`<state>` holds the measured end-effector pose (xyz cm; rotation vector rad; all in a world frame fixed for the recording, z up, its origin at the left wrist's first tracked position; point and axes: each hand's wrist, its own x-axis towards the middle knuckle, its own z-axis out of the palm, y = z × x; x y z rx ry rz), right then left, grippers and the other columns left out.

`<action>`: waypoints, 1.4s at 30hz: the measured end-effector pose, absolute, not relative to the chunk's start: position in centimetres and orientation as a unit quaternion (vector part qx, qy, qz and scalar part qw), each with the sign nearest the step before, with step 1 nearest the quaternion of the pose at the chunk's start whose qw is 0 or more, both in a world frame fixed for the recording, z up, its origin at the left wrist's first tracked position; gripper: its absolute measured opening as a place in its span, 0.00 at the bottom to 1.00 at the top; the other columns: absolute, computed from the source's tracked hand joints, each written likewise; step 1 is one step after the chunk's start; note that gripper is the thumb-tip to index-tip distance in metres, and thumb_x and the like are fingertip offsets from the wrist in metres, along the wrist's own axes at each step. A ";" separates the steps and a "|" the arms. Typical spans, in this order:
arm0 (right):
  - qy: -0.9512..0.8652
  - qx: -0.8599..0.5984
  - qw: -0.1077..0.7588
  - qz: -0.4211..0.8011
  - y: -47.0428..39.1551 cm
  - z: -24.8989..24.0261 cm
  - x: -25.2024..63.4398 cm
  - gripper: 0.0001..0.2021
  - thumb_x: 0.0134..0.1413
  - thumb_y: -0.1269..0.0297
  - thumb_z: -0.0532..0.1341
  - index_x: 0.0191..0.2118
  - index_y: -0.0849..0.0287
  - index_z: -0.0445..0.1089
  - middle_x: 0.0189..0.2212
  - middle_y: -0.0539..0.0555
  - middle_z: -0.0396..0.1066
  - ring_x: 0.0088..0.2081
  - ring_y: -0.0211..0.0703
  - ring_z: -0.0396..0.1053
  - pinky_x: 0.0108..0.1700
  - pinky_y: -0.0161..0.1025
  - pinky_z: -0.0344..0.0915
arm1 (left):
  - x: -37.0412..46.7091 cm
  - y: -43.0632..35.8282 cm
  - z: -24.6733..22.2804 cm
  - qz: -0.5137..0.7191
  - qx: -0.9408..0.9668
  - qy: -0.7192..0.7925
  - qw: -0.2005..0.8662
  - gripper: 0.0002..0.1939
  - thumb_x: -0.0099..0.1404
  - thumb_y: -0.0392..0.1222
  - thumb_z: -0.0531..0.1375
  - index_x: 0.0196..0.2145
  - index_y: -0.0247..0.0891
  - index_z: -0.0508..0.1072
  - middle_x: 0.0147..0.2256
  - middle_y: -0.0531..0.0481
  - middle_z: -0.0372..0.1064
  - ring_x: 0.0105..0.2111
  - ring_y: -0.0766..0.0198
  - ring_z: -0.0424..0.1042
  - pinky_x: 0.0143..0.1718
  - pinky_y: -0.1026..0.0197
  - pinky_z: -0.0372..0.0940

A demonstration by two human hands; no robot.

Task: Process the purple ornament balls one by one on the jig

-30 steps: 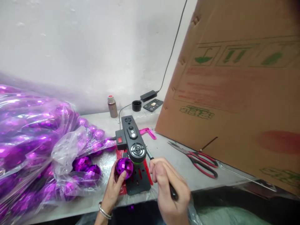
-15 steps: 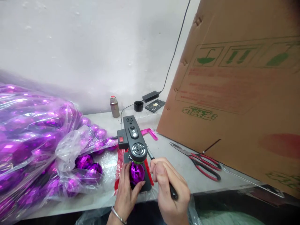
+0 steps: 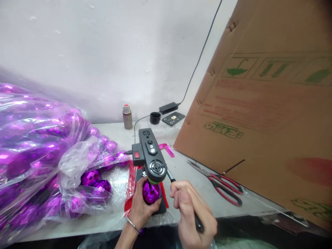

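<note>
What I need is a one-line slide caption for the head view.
The left hand holds a purple ball under a black machine's head while the right hand grips a black handle.

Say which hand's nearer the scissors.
Right. The right hand, gripping a black handle, is lower-left of the scissors; the left hand, at a purple ball, is farther left.

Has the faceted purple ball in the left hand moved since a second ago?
Yes. Judged against the black lever machine, the faceted purple ball has gone right with the left hand, from beside the machine's round front end to beneath it.
</note>
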<state>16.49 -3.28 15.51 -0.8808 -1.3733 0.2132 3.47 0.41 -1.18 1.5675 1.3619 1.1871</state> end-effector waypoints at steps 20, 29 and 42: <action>-0.527 -0.408 0.743 0.051 -3.1 11.2 15.2 0.21 0.73 0.70 0.53 0.24 0.56 0.61 0.22 0.48 0.64 0.23 0.36 0.65 0.25 0.35 0.60 | 4.4 0.2 -2.2 0.484 0.615 0.535 0.319 0.37 0.54 0.44 0.71 0.60 0.39 0.69 0.55 0.39 0.75 0.56 0.41 0.77 0.60 0.37 0.73; -0.530 -0.398 0.745 0.068 -2.9 10.8 15.2 0.20 0.74 0.70 0.52 0.25 0.56 0.60 0.24 0.47 0.65 0.25 0.34 0.64 0.25 0.32 0.59 | 4.7 0.2 -2.4 0.493 0.605 0.542 0.312 0.37 0.53 0.45 0.71 0.60 0.39 0.69 0.54 0.39 0.76 0.55 0.42 0.78 0.60 0.36 0.74; -0.544 -0.387 0.740 0.081 -2.9 8.9 15.7 0.19 0.75 0.68 0.52 0.27 0.55 0.61 0.23 0.46 0.62 0.25 0.36 0.65 0.26 0.34 0.59 | 4.2 0.3 -1.9 0.470 0.616 0.542 0.326 0.35 0.56 0.48 0.70 0.60 0.37 0.70 0.56 0.36 0.76 0.58 0.41 0.78 0.61 0.35 0.73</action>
